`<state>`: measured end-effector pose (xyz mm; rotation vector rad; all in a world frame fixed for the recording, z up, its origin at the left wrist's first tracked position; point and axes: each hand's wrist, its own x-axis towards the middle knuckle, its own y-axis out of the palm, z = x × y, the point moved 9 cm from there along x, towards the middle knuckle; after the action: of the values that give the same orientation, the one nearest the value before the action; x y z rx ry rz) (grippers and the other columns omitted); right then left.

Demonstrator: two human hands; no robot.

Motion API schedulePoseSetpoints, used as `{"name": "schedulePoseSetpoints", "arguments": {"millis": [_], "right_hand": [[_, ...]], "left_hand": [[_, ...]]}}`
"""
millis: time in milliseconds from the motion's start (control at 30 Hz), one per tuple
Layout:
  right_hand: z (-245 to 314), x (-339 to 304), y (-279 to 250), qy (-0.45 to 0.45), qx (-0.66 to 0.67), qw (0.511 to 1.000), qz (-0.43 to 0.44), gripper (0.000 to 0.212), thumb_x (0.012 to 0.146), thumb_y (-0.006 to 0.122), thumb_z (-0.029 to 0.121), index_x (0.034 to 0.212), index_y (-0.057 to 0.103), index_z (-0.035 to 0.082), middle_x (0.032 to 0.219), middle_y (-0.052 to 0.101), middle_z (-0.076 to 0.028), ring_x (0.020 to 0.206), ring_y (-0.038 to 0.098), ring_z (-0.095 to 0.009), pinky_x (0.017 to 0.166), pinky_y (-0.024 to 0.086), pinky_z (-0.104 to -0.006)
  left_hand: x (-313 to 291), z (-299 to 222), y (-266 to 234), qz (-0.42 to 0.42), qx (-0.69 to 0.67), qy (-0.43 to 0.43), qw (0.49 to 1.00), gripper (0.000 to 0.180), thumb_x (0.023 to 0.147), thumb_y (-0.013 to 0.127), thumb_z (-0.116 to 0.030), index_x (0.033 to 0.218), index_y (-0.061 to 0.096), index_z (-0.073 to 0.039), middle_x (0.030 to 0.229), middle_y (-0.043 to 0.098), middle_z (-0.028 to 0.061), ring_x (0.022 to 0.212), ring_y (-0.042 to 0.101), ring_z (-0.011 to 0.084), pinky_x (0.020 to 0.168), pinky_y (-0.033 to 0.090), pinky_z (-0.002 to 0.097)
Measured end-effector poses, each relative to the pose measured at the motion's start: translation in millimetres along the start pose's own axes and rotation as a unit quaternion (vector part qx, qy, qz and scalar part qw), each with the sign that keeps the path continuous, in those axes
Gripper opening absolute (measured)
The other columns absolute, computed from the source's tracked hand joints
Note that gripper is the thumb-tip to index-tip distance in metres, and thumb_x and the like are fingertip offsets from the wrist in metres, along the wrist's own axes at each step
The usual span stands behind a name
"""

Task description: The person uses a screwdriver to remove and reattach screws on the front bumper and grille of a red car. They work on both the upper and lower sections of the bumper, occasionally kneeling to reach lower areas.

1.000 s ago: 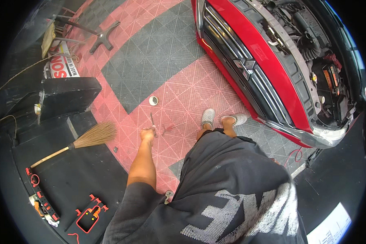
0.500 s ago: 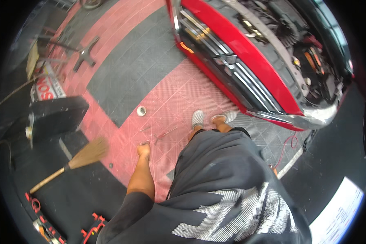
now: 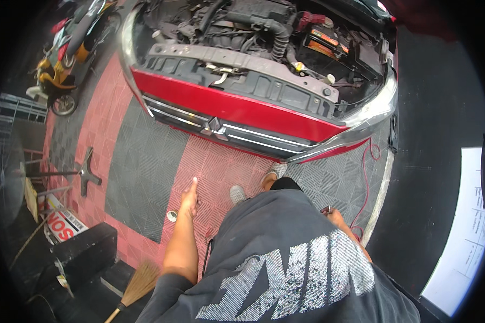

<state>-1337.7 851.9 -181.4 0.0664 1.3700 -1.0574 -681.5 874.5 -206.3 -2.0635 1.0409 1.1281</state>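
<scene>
My left hand (image 3: pixel 190 200) is stretched out over the red floor tiles, its fingers apart and nothing in it. Just beyond its wrist a small white round thing, like a cup or a roll of tape (image 3: pixel 171 216), stands on the floor. At my right side, my right hand (image 3: pixel 335 217) is closed around a small dark object (image 3: pixel 326 210), mostly hidden, too small to name. In front of me is a red car (image 3: pixel 237 105) with its bonnet up. Its engine bay shows a black ribbed air hose (image 3: pixel 280 42) and a battery (image 3: pixel 328 43) with an orange label.
A thin red hose (image 3: pixel 367 188) runs along the floor on the right. To the left stand a dark star-shaped stand base (image 3: pixel 87 172), a black box (image 3: pixel 86 255) and a straw broom (image 3: pixel 139 282). Motorbikes (image 3: pixel 64 70) are at far left. A white paper sheet (image 3: pixel 458 231) is at right.
My view has turned to the right and come closer to the car, showing more of the engine bay. My left hand has opened and reached forward; my right hand has come into clearer view.
</scene>
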Motion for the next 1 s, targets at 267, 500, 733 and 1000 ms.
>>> {"name": "schedulePoseSetpoints", "arguments": {"millis": [267,500,733,1000], "right_hand": [[-28,39,-55,0.072,0.074,0.995,-0.011,0.029,0.103,0.058,0.019,0.121,0.075,0.003,0.095,0.079,-0.017,0.084,0.077,-0.027,0.080,0.058,-0.0424],[28,22,-193,0.017,-0.070,0.993,-0.099,0.033,0.105,0.057,0.028,0.115,0.074,0.002,0.079,0.077,-0.018,0.083,0.079,-0.030,0.080,0.058,-0.0433],[194,-84,-287,-0.082,0.181,0.936,-0.291,0.038,0.110,0.054,0.025,0.133,0.068,-0.002,0.086,0.077,-0.015,0.073,0.072,-0.020,0.072,0.057,-0.0342],[344,-72,-261,-0.172,0.208,0.921,-0.282,0.036,0.110,0.058,0.018,0.141,0.064,-0.001,0.099,0.078,-0.012,0.074,0.071,-0.016,0.071,0.058,-0.0315]], "left_hand": [[-65,-235,151,-0.163,0.359,0.367,0.843,0.077,0.086,0.087,-0.046,0.144,0.062,-0.003,0.085,0.065,0.0071,0.078,0.063,0.0210,0.072,0.054,0.0383],[-105,-333,304,-0.020,0.552,0.626,0.551,0.075,0.078,0.086,-0.054,0.136,0.070,-0.010,0.096,0.074,0.0132,0.098,0.072,0.0357,0.087,0.058,0.0466],[-77,-341,356,0.108,0.685,0.590,0.413,0.076,0.076,0.077,-0.070,0.127,0.076,-0.015,0.101,0.074,0.0097,0.104,0.070,0.0323,0.090,0.058,0.0438],[-53,-345,367,0.204,0.650,0.615,0.398,0.076,0.074,0.076,-0.075,0.120,0.081,-0.016,0.095,0.074,0.0074,0.101,0.070,0.0296,0.089,0.059,0.0425]]}}
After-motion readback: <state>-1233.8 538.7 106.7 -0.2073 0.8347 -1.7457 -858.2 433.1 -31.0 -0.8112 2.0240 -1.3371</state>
